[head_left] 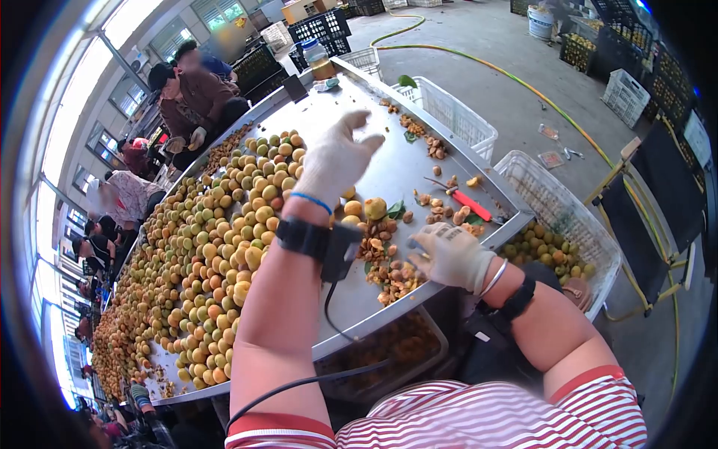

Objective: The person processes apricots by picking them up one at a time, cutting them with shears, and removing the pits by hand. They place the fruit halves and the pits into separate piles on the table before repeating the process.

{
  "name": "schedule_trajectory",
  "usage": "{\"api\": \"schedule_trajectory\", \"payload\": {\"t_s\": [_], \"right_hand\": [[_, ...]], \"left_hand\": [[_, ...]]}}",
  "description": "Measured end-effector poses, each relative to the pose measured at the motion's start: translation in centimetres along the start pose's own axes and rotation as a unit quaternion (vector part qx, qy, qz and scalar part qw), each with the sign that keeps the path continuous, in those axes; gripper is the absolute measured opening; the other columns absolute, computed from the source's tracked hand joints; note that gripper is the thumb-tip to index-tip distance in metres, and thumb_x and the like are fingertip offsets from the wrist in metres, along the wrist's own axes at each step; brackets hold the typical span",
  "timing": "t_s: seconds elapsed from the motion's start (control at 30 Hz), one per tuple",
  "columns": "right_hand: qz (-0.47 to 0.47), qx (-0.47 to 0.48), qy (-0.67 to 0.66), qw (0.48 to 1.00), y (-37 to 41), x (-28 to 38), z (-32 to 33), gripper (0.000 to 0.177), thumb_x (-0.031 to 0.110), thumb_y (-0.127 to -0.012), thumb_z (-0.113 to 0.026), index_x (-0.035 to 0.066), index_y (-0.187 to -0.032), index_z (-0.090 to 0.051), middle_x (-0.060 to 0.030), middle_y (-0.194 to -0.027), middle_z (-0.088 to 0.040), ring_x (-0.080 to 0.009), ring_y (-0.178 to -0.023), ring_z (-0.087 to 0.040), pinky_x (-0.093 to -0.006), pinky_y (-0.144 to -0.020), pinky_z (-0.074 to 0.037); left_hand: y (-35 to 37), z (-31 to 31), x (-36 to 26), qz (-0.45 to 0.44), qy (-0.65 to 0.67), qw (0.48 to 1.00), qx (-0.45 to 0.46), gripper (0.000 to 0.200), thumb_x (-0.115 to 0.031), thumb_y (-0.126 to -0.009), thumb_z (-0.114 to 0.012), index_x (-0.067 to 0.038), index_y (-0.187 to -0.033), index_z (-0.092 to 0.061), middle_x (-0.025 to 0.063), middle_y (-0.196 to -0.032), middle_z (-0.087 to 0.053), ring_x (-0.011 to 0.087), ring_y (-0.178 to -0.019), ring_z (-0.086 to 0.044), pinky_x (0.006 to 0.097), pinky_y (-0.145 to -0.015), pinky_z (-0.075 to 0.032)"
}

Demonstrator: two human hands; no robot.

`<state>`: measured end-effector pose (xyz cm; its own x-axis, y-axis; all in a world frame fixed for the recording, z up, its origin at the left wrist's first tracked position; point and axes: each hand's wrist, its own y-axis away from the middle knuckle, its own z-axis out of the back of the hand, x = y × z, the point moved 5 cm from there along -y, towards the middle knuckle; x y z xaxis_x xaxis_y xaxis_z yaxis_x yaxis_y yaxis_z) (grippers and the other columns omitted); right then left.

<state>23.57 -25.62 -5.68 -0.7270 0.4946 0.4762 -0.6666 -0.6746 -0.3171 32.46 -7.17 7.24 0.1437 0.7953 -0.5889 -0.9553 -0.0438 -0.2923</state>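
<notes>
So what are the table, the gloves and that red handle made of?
The table is probably smooth metal: it's silvery and catches the light. The gloves are likely knitted cloth: they look off-white, matte and close-fitting. The red handle may be smooth plastic, from its bright, even colour, but I can't be sure.

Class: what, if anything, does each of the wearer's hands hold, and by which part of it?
The left hand holds nothing visible; whether the right hand holds anything cannot be told.

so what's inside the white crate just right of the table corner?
Yellow-green fruit piled toward the near end of the white crate. Lower layers are covered by the fruit on top; the table corner hides part of the left side.
</notes>
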Motion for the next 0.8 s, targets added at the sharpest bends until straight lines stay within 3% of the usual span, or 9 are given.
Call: {"api": "schedule_trajectory", "payload": {"t_s": [0.07, 0.1, 0.13, 0.27, 0.3, 0.43, 0.63, 0.7, 0.8], "right_hand": [[-0.070, 0.005, 0.032, 0.997, 0.5, -0.9, 0.9, 0.029, 0.032, -0.092, -0.067, 0.005, -0.104, -0.069, -0.0137, -0.100, -0.069, -0.0329, -0.097, -0.067, -0.0439, -0.084, -0.054], [-0.114, 0.074, 0.016, 0.991, 0.4, -1.0, 1.5, 0.040, 0.038, -0.096, -0.058, 0.004, -0.116, -0.069, -0.0178, -0.110, -0.070, -0.0334, -0.110, -0.065, -0.0448, -0.096, -0.051], [-0.114, 0.073, 0.012, 0.991, 0.5, -1.2, 1.5, 0.040, 0.038, -0.096, -0.058, 0.004, -0.116, -0.069, -0.0178, -0.110, -0.070, -0.0334, -0.110, -0.065, -0.0448, -0.096, -0.051], [-0.138, 0.067, 0.017, 0.988, 0.2, -1.6, 1.6, 0.043, 0.038, -0.096, -0.058, 0.003, -0.120, -0.066, -0.0193, -0.118, -0.067, -0.0345, -0.113, -0.063, -0.0446, -0.098, -0.050], [-0.141, 0.046, 0.027, 0.989, 0.1, -1.5, 1.5, 0.043, 0.037, -0.096, -0.058, 0.003, -0.121, -0.066, -0.0189, -0.118, -0.067, -0.0348, -0.113, -0.063, -0.0447, -0.098, -0.050], [-0.126, 0.048, 0.031, 0.990, -1.5, -1.4, -0.3, 0.048, 0.034, -0.096, -0.057, 0.002, -0.131, -0.061, -0.0191, -0.127, -0.064, -0.0354, -0.120, -0.060, -0.0438, -0.105, -0.046], [-0.101, 0.153, 0.000, 0.983, -4.9, -0.7, -4.8, 0.060, 0.021, -0.094, -0.051, 0.004, -0.151, -0.042, -0.0189, -0.155, -0.042, -0.0329, -0.143, -0.041, -0.0411, -0.118, -0.034], [-0.092, 0.161, 0.018, 0.982, -6.3, -0.8, -6.3, 0.060, 0.019, -0.093, -0.051, 0.004, -0.151, -0.042, -0.0181, -0.156, -0.041, -0.0325, -0.143, -0.040, -0.0404, -0.119, -0.033], [-0.094, 0.178, 0.033, 0.979, -6.8, -1.2, -6.9, 0.059, 0.014, -0.092, -0.051, 0.005, -0.150, -0.045, -0.0164, -0.157, -0.040, -0.0315, -0.144, -0.039, -0.0388, -0.119, -0.032]], "left_hand": [[3.7, -1.0, -0.1, 0.135, -0.057, 0.973, 0.179, 0.047, -0.037, -0.091, -0.066, -0.016, -0.133, -0.064, 0.0125, -0.111, -0.074, 0.0284, -0.098, -0.072, 0.0402, -0.088, -0.056], [5.1, -1.8, 1.1, 0.102, -0.135, 0.969, 0.178, 0.039, -0.036, -0.092, -0.063, -0.017, -0.126, -0.067, 0.0143, -0.106, -0.074, 0.0306, -0.098, -0.072, 0.0419, -0.087, -0.056], [6.5, -2.7, 2.6, 0.068, -0.212, 0.959, 0.177, 0.032, -0.034, -0.093, -0.060, -0.017, -0.119, -0.070, 0.0161, -0.101, -0.074, 0.0327, -0.097, -0.071, 0.0437, -0.086, -0.056], [12.3, -3.4, 5.7, 0.116, -0.310, 0.935, 0.129, 0.021, -0.023, -0.094, -0.056, -0.006, -0.102, -0.065, 0.0196, -0.097, -0.070, 0.0373, -0.096, -0.070, 0.0477, -0.083, -0.056], [13.0, -3.5, 6.2, 0.141, -0.323, 0.924, 0.149, 0.025, -0.020, -0.091, -0.058, -0.005, -0.111, -0.063, 0.0206, -0.109, -0.068, 0.0380, -0.100, -0.069, 0.0481, -0.084, -0.056], [13.1, -4.5, 6.6, 0.145, -0.327, 0.922, 0.148, 0.035, -0.015, -0.086, -0.063, -0.005, -0.119, -0.058, 0.0193, -0.119, -0.063, 0.0402, -0.104, -0.068, 0.0490, -0.085, -0.056], [11.8, -6.0, 5.5, 0.151, -0.319, 0.922, 0.158, 0.041, -0.010, -0.082, -0.067, -0.009, -0.121, -0.055, 0.0189, -0.125, -0.053, 0.0425, -0.108, -0.065, 0.0496, -0.085, -0.056], [12.3, -6.5, 5.4, 0.124, -0.310, 0.927, 0.172, 0.050, -0.007, -0.077, -0.070, -0.013, -0.124, -0.054, 0.0188, -0.130, -0.045, 0.0417, -0.113, -0.062, 0.0480, -0.088, -0.056], [13.5, -6.2, 4.9, 0.141, -0.286, 0.934, 0.160, 0.056, -0.006, -0.075, -0.071, -0.014, -0.128, -0.054, 0.0196, -0.132, -0.046, 0.0417, -0.116, -0.059, 0.0476, -0.093, -0.055]]}}
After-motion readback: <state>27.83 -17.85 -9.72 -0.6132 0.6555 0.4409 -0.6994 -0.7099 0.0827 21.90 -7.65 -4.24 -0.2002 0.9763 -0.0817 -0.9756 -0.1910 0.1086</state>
